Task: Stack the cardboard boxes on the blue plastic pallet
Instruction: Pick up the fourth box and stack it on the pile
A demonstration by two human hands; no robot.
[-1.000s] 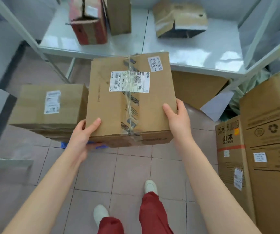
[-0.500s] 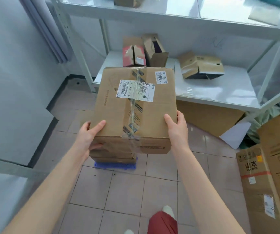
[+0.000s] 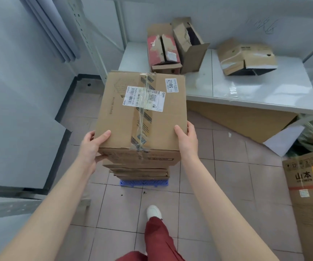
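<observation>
Placing step, by the look of it. Left hand and right hand apart, clamped on opposite near sides of the taped box, thumbs on top. Box held over the stack on the blue pallet; resting or just above, cannot tell. Next, probably: lower flat, square edges with the boxes beneath, then release both sides together. More boxes waiting at the right and torn ones on the shelf.
</observation>
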